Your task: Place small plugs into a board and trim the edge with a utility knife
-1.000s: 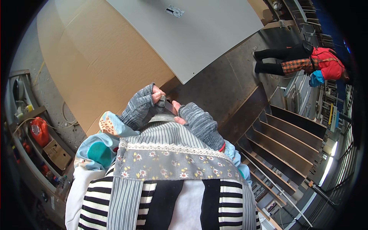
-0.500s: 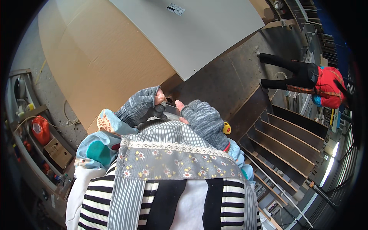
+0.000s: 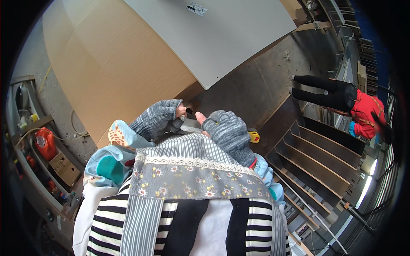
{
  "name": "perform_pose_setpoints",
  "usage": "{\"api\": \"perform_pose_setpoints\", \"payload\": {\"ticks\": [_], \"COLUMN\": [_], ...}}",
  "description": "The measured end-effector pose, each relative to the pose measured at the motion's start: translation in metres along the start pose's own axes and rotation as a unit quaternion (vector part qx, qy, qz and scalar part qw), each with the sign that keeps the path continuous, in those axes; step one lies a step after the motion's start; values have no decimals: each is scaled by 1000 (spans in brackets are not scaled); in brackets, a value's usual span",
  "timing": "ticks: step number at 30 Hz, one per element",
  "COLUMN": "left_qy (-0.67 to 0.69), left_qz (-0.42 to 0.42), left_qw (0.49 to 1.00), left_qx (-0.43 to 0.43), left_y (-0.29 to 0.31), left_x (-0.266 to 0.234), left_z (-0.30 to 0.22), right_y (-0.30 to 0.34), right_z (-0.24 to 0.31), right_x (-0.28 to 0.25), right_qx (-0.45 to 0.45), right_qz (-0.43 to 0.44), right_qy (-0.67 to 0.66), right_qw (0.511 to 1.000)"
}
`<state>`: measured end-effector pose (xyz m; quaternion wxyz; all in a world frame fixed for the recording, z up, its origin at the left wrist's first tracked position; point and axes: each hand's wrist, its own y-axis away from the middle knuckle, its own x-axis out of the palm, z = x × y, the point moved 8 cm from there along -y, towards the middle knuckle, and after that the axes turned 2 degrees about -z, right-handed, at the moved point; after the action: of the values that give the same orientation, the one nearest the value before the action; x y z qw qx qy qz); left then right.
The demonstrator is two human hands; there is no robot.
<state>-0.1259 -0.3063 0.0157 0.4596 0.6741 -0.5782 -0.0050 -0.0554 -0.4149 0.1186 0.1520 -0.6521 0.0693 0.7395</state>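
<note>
My left hand (image 3: pixel 160 118), in a grey knitted fingerless glove, is closed with thumb and fingertips pinched together. A small dark tip shows at its fingers, but what they hold is too small to name. Close beside it, my right hand (image 3: pixel 228 134), gloved the same way, is wrapped around a tool with a yellow end (image 3: pixel 254 137) that sticks out past the outer side of the palm. A flat greyish piece (image 3: pixel 191 125) spans the gap between the hands; whether it belongs to the tool I cannot tell. Both hands are in front of my striped apron (image 3: pixel 192 145).
A large cardboard sheet (image 3: pixel 115 64) lies ahead, with a grey panel (image 3: pixel 218 38) over its right part. At right stands a dark shelf-like frame (image 3: pixel 316 158); beyond it is a person in red (image 3: pixel 367 111). At left, a cart (image 3: pixel 25 141) holds an orange container (image 3: pixel 45 141).
The yellow-ended tool has shifted slightly right and shows more. The greyish piece between my hands has turned a little. The person in red has moved and leans differently.
</note>
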Motion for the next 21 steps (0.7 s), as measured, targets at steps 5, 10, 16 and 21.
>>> {"api": "perform_pose_setpoints", "payload": {"ticks": [5,10,16,21], "left_qy": [-76,-12,90,-128], "left_qz": [-39,-66,-30,-223], "left_qw": [996,998,995,941], "left_qx": [32,7,13,219], "left_y": [-4,-1,-11,-36], "left_x": [-4,5,-1,-59], "left_z": [-3,-7,-1,-45], "right_y": [2,7,5,26], "right_z": [-4,-10,-15,-66], "right_x": [5,12,13,63], "right_qx": [11,37,43,354], "right_qz": [11,27,30,55], "right_qy": [-26,-94,-153,-614], "right_qw": [1000,995,987,704]}}
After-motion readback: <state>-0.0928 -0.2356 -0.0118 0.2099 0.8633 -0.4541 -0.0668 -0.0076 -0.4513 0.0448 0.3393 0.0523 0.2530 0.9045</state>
